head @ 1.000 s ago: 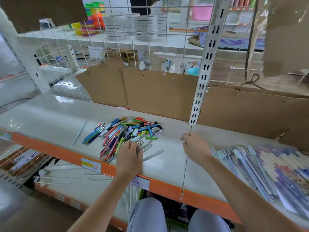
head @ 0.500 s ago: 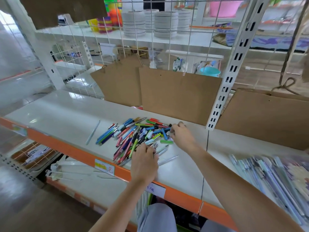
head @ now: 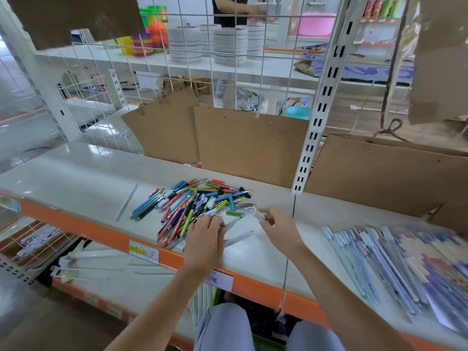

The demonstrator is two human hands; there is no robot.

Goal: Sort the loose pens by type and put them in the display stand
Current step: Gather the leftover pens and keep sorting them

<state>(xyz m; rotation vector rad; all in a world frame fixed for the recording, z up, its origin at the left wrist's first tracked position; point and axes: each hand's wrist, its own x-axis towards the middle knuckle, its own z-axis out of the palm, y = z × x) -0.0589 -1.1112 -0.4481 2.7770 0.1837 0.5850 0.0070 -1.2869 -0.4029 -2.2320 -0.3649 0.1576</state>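
Observation:
A heap of loose coloured pens (head: pixel 192 203) lies on the white shelf (head: pixel 76 173) in front of me. My left hand (head: pixel 205 239) rests at the heap's near edge, its spread fingers touching the nearest pens. Just right of the heap, my right hand (head: pixel 276 224) pinches a pale pen with a lilac cap (head: pixel 253 211) in its fingertips; the pen is blurred. No display stand shows clearly in the head view.
A single pale-blue pen (head: pixel 126 202) lies left of the heap and a clear pen (head: pixel 238 239) between my hands. Packaged pens (head: pixel 379 262) cover the shelf's right end. Cardboard sheets (head: pixel 250 143) and a slotted white post (head: pixel 311 138) stand behind. The orange shelf edge (head: pixel 101 231) runs along the front.
My right hand reached into the right side of the heap and has drawn back toward me with a pale pen. My left hand stayed at the heap's near edge.

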